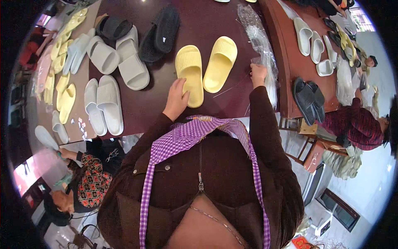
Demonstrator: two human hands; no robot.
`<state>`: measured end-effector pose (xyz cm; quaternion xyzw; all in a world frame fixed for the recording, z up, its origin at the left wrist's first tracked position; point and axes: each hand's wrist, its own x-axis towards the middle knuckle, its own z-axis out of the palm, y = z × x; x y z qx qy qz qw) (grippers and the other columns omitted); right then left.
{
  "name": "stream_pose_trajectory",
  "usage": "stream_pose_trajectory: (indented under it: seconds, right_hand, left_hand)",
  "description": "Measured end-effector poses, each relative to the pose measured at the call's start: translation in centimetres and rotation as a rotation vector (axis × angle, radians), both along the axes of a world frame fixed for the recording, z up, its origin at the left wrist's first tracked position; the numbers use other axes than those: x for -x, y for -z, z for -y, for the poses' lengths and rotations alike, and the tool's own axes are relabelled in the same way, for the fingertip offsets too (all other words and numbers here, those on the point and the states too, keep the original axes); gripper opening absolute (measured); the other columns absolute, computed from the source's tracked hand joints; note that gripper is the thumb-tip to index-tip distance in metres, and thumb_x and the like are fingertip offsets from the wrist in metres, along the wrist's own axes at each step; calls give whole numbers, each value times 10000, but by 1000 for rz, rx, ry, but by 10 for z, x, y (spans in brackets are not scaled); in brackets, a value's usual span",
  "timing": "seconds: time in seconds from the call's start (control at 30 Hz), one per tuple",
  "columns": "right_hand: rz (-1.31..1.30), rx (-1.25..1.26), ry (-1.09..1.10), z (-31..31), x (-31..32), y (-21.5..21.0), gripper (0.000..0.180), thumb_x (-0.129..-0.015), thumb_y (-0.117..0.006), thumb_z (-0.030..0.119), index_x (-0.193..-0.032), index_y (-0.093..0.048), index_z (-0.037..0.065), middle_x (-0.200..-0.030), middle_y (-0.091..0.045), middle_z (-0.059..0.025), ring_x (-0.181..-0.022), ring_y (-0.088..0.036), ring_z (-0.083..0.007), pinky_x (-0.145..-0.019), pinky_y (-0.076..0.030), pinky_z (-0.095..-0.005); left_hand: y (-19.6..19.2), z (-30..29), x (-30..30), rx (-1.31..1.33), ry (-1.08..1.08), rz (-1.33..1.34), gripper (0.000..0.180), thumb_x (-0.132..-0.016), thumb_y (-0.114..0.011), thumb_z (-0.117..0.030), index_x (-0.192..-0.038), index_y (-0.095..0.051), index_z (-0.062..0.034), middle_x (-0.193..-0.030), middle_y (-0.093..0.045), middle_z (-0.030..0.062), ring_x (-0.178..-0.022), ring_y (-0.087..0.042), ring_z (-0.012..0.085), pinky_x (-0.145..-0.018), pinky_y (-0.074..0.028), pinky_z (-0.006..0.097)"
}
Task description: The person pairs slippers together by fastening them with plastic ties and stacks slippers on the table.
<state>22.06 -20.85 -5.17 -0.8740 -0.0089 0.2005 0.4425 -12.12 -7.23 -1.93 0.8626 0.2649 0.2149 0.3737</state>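
Our left hand rests on the near end of one yellow slipper, its mate lying just beside. Our right hand touches the clear plastic bags on the dark table.

The yellow slides look like matt, smooth moulded foam with ribbed straps. The worktop is dark maroon with a dull sheen. The clear plastic bags are glossy and crinkled. The grey slides share the same matt foam, and the black slides look rougher, finely textured.
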Motion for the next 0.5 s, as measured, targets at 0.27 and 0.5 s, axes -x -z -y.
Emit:
stream_pose_trajectory:
  seconds: [0.27, 0.5]
  right_hand:
    - [-381, -361, -139, 19, 68, -10, 144, -794, -607, 129, -857, -590, 1, -717, -599, -59, -548, -543, -114, -439, -446, -246]
    - [-549, -640, -231, 26, 131, -61, 110, -827, -581, 109, -835, -556, 2, -717, -607, -72, -549, -541, -120, -487, -449, -229]
  left_hand:
    - [-18, -2, -17, 266, 24, 29, 315, -815, -572, -102, -1098, -514, 24, -1000, -561, 159, -877, -574, 235, -743, -462, 301]
    - [-26, 12, -51, 484, 163, 70, 244, -813, -596, -121, -1009, -579, 23, -842, -625, 91, -750, -588, 147, -685, -468, 271]
